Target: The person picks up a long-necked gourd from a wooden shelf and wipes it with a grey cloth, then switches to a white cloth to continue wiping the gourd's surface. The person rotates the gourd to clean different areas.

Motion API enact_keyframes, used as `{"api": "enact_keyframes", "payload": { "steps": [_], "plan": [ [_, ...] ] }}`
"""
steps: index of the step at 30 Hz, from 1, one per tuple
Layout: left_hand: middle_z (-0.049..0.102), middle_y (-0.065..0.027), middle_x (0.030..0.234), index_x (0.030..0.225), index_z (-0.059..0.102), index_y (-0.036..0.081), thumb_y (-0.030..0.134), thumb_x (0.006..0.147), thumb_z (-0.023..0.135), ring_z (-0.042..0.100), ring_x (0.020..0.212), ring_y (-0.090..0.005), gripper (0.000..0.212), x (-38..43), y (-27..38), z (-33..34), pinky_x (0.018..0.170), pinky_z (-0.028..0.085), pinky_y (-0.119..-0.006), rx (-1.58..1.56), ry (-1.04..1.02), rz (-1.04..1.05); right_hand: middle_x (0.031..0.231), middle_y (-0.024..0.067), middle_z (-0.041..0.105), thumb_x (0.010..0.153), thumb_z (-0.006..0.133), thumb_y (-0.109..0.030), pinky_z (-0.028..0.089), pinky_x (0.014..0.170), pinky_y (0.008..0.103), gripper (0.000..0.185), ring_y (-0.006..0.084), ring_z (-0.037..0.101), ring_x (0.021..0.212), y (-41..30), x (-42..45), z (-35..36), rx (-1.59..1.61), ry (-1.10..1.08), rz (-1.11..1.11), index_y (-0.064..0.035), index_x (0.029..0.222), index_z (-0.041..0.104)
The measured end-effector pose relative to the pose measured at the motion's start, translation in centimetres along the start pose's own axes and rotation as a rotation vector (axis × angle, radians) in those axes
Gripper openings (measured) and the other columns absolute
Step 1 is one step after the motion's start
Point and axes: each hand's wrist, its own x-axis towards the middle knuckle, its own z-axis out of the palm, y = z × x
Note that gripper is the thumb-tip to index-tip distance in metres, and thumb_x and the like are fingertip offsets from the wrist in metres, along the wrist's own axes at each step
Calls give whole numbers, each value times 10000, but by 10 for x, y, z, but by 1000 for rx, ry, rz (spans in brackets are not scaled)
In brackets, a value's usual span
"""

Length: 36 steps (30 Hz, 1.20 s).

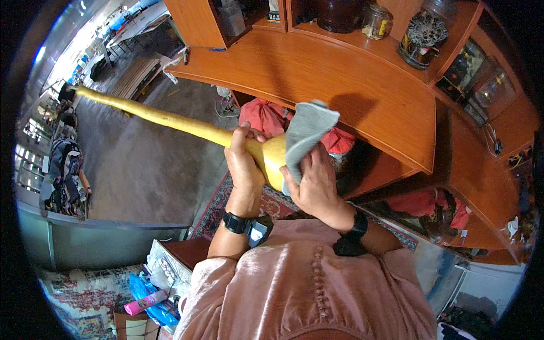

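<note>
A long yellow gourd with a thin neck and a bulbous end (pixel 170 119) is held up in front of my chest, its neck pointing to the upper left. My left hand (pixel 245 159) grips it where the neck meets the bulb. Against the bulb's right side, my right hand (pixel 315 182) presses a grey cloth (pixel 307 136), which covers the end of the gourd. The cloth's upper part flares loosely above my fingers. Both wrists carry black straps.
Beyond the gourd stands a wooden desk (pixel 340 80) with shelves above it, holding glass jars (pixel 376 23). Red cloth bundles (pixel 262 117) lie beneath the desktop. A patterned rug (pixel 276 201) is below my hands. At lower left are a blue plastic bag (pixel 144 289) and a pink canister (pixel 145 302).
</note>
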Motion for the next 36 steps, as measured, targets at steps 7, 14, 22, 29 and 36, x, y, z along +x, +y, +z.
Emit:
{"api": "enact_keyframes", "payload": {
  "steps": [7,14,22,29,36],
  "plan": [
    [573,-63,672,789,549,33,76,884,660,578,645,-179,153,-8,18,1,701,515,-342,104,-241,50,753,56,653,1060,468,-441,487,632,396,469,212,602,675,66,67,54,842,-318,534,-55,907,686],
    [566,-74,657,773,555,20,60,897,661,576,611,-180,168,24,43,-32,659,517,-340,140,-144,124,1064,265,641,979,554,-237,511,852,519,329,446,630,1008,-20,45,75,155,192,57,9,1194,593],
    [552,-58,615,730,509,71,75,858,681,569,609,-184,214,28,66,-42,674,507,-342,14,-440,44,1070,94,736,1025,492,-409,546,845,395,465,212,704,939,38,89,86,1219,-434,778,-13,1173,684],
    [585,-113,665,832,490,70,262,932,602,611,661,-244,244,59,71,-71,760,528,-410,8,-562,150,1324,122,639,1008,556,-515,523,1014,396,625,202,642,1178,-1,56,89,1670,-297,854,-14,1381,546],
    [575,-69,814,927,522,85,302,1025,515,598,831,-236,238,70,40,-71,879,505,-423,-51,-103,68,1063,142,681,981,624,-369,514,850,405,438,250,648,948,7,49,90,726,46,415,16,1191,617]
  ]
}}
